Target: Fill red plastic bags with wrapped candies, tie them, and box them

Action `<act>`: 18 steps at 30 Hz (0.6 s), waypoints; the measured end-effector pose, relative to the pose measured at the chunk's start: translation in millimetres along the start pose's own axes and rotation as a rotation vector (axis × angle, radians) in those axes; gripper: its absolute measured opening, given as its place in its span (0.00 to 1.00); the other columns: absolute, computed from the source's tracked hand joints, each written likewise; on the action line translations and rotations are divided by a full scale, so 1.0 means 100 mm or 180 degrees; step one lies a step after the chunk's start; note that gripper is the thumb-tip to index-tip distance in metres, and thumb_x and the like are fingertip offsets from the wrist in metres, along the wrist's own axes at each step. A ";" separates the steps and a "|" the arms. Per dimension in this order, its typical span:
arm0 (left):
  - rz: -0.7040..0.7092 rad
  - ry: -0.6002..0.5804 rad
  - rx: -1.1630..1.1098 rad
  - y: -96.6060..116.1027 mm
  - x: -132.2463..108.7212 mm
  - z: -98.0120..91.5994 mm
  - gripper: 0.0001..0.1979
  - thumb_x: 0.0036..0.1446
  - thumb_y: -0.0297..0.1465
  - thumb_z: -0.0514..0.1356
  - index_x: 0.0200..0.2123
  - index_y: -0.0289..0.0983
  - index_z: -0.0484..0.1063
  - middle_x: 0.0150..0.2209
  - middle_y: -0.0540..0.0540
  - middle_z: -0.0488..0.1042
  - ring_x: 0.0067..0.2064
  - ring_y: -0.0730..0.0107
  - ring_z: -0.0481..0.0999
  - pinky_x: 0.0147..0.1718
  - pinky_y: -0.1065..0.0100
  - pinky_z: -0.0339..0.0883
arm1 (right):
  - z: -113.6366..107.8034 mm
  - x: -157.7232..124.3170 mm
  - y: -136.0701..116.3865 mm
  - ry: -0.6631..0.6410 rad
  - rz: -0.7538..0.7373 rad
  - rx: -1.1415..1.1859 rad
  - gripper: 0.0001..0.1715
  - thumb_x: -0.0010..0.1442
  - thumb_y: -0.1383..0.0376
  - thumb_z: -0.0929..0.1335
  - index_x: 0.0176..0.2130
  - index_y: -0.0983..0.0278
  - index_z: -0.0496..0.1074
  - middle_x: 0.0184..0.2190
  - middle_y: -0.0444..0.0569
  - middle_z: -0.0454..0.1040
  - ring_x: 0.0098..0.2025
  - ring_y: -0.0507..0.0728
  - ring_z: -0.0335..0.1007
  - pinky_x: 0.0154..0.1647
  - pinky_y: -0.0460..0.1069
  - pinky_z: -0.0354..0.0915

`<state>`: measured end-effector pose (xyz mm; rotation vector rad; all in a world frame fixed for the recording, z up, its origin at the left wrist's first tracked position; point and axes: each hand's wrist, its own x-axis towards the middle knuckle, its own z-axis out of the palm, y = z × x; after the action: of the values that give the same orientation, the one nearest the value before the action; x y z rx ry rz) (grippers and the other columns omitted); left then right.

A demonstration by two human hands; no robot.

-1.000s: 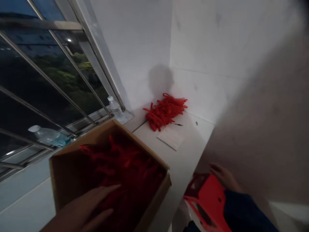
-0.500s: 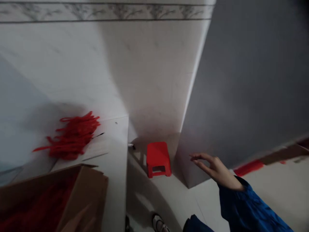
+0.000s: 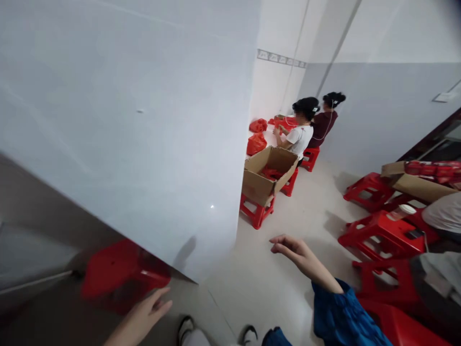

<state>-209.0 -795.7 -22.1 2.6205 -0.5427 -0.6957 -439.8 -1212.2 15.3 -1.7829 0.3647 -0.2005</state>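
Observation:
My left hand (image 3: 146,312) is low in the view, thumb and forefinger apart, with nothing in it. Just beyond it, in shadow, a red plastic stool (image 3: 115,274) stands at the foot of a pale wall panel (image 3: 162,144). Out over the tiled floor hangs my right hand (image 3: 297,252), its fingers loosely bent and no object between them. A blue sleeve (image 3: 342,312) covers that forearm. Neither hand visibly touches anything.
Past the panel's edge, a cardboard box (image 3: 266,178) with red material rests on red stools. Two people (image 3: 302,137) sit at a table with red bundles (image 3: 257,143). On the right are more red stools (image 3: 383,235), a lidded cup (image 3: 401,211), another box (image 3: 410,182) and partly visible people.
My view has swung from the wall corner and the red strips to the room beyond the panel. The left hand, previously by the cardboard box, now shows near a stool. The right hand remains raised.

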 end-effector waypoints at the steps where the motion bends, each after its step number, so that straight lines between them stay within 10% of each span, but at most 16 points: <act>1: -0.0019 -0.0145 -0.0071 0.23 0.09 0.07 0.30 0.48 0.48 0.57 0.49 0.37 0.76 0.43 0.42 0.82 0.49 0.55 0.80 0.48 0.67 0.72 | -0.23 0.07 0.16 -0.0037 0.0070 0.0002 0.26 0.65 0.47 0.65 0.48 0.64 0.73 0.39 0.52 0.78 0.44 0.60 0.74 0.48 0.54 0.67; 10: -0.0228 -0.0349 0.0132 1.40 1.43 0.75 0.26 0.45 0.45 0.61 0.46 0.39 0.79 0.46 0.42 0.81 0.50 0.47 0.78 0.52 0.58 0.68 | -1.67 1.75 1.21 -0.0568 0.0252 -0.0032 0.28 0.60 0.47 0.67 0.48 0.65 0.73 0.38 0.51 0.77 0.41 0.57 0.73 0.46 0.53 0.68; 18: 0.0578 -0.1017 0.0024 3.73 3.05 1.42 0.25 0.57 0.38 0.56 0.56 0.36 0.73 0.57 0.38 0.74 0.55 0.52 0.74 0.56 0.61 0.64 | -3.29 3.44 1.85 -0.0431 0.0769 -0.0411 0.24 0.57 0.52 0.68 0.45 0.66 0.75 0.35 0.51 0.79 0.38 0.58 0.76 0.39 0.52 0.70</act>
<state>-139.1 -1288.3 -89.9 2.4386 -0.8633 -1.0591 -250.8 -1671.3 -104.9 -1.8494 0.5004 0.1165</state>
